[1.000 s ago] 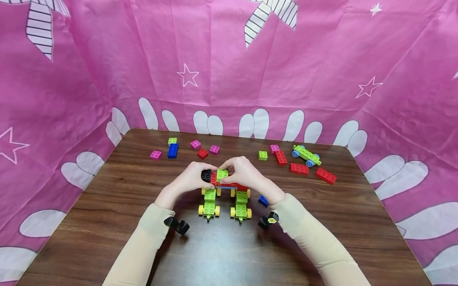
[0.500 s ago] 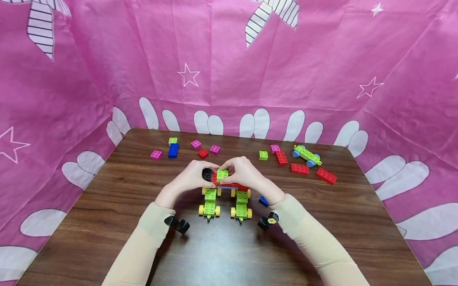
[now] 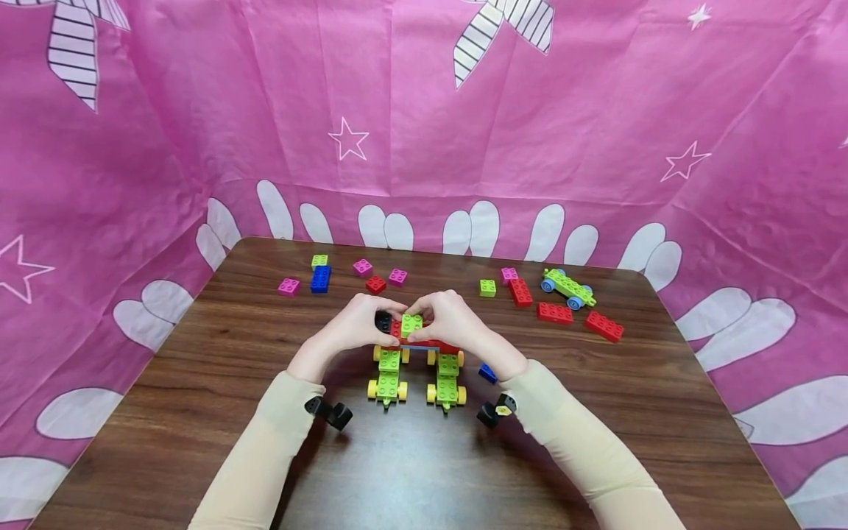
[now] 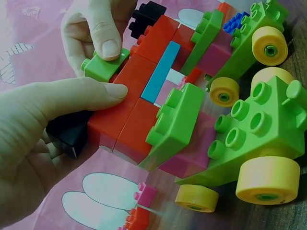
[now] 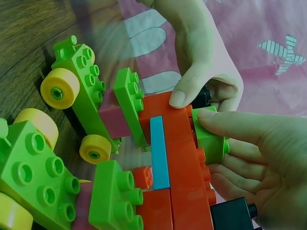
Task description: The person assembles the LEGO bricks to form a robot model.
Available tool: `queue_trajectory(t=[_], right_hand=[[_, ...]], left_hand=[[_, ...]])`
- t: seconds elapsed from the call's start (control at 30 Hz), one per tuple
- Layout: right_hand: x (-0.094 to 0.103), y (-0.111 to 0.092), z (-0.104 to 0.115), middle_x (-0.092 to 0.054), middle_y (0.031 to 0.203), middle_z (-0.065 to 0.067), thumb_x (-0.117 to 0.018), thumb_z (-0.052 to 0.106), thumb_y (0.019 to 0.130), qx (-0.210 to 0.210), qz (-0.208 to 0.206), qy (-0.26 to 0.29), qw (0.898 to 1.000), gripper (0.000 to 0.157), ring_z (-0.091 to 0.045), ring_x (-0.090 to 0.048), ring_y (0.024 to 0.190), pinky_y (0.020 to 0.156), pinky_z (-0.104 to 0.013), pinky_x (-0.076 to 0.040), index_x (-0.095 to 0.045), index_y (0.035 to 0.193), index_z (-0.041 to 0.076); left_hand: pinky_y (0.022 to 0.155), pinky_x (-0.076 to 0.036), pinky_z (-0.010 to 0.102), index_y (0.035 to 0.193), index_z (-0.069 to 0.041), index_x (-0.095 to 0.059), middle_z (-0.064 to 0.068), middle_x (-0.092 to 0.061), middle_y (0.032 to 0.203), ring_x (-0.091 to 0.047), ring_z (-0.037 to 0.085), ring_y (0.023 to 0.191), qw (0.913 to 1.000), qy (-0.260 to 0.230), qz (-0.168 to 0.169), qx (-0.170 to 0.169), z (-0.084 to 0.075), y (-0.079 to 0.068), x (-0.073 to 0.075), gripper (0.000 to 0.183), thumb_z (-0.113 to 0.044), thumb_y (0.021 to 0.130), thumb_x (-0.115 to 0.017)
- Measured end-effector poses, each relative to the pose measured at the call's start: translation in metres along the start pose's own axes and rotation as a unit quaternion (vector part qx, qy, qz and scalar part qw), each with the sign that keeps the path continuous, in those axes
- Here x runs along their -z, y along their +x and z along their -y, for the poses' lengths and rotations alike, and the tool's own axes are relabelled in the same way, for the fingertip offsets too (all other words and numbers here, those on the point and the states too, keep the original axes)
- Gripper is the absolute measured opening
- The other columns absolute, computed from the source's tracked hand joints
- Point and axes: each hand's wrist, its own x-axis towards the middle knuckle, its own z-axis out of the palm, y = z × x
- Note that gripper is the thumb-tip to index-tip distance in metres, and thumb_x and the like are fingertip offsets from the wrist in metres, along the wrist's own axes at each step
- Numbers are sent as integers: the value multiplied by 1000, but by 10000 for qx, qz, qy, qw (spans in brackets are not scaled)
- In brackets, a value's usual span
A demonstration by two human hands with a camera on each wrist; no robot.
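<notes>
One left hand (image 3: 351, 322), one right hand (image 3: 453, 320), two beige sleeves (image 3: 255, 456) and two black wrist cameras (image 3: 339, 418) frame one brick build (image 3: 433, 344) on one bench (image 3: 232, 383). From where I stand, the build counts two black bricks (image 4: 148, 18), one light-blue piece (image 4: 160, 72), three lime bricks (image 3: 412, 325), two pink bricks (image 4: 192, 146) and two lime wheeled bases (image 3: 387, 388) with eight yellow wheels (image 3: 373, 389); its red bricks (image 4: 139, 72) hide one another too much to number. Loose pieces come to twelve: four loose pink bricks (image 3: 288, 286), two loose lime bricks (image 3: 487, 288), three long red bricks (image 3: 554, 313), one short red brick (image 3: 375, 284), one large blue brick (image 3: 321, 279) and one small blue piece (image 3: 488, 372). One more wheeled base (image 3: 566, 287) shows four blue wheels (image 3: 575, 302).
</notes>
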Motion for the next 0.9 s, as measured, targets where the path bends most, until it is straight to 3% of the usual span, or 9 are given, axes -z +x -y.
queue_trajectory(t=[0.47,0.9], right_hand=[[0,1,4,-74,98,-3,-83,23,75,42,24,-63,10000,34,-17,-64,80,70,-26,-54,-75,105,9],[1,3,6,-74,96,-4,-83,21,76,36,88,-205,9997,32,-11,-56,73,63,-22,-49,-75,104,7]], left_hand=[[74,-53,27,122,-4,-66,9,-71,111,-61,15,90,10000,63,24,-16,4,0,0,51,-15,75,-82],[78,-54,29,120,-4,-67,10,-70,113,-63,17,92,10000,-10,75,15,3,1,0,49,-15,76,-82]])
